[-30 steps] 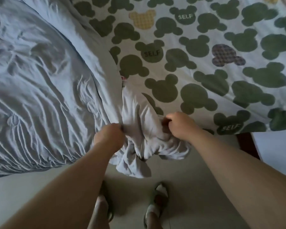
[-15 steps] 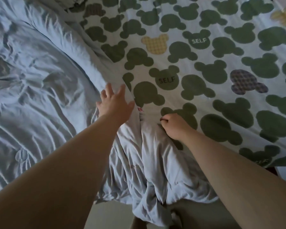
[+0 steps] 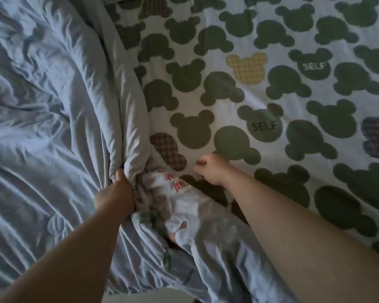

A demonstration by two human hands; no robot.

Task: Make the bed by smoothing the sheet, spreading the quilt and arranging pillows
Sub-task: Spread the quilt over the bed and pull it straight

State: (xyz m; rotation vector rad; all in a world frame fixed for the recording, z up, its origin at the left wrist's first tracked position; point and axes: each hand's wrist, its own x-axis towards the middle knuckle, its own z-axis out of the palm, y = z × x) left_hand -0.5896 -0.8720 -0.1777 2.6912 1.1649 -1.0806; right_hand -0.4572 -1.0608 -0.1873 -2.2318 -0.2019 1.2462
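Observation:
A crumpled grey-blue quilt (image 3: 48, 119) covers the left half of the bed. Its folded edge runs down the middle to a bunched corner with a white label printed in red characters (image 3: 173, 182). My left hand (image 3: 116, 195) grips that folded edge just left of the label. The white sheet with green bear heads (image 3: 293, 132) lies bare on the right. My right hand (image 3: 212, 169) is over the sheet beside the quilt corner, fingers curled, with nothing visibly in it. No pillow is in view.
The quilt's lower end hangs over the bed's near edge between my forearms. A strip of pale floor (image 3: 147, 296) shows at the bottom. The sheet stretches flat to the right and far side.
My left hand went from lying flat on the quilt to gripping its folded edge. My right hand has let go of the quilt corner and shifted right. The view has moved closer over the bed.

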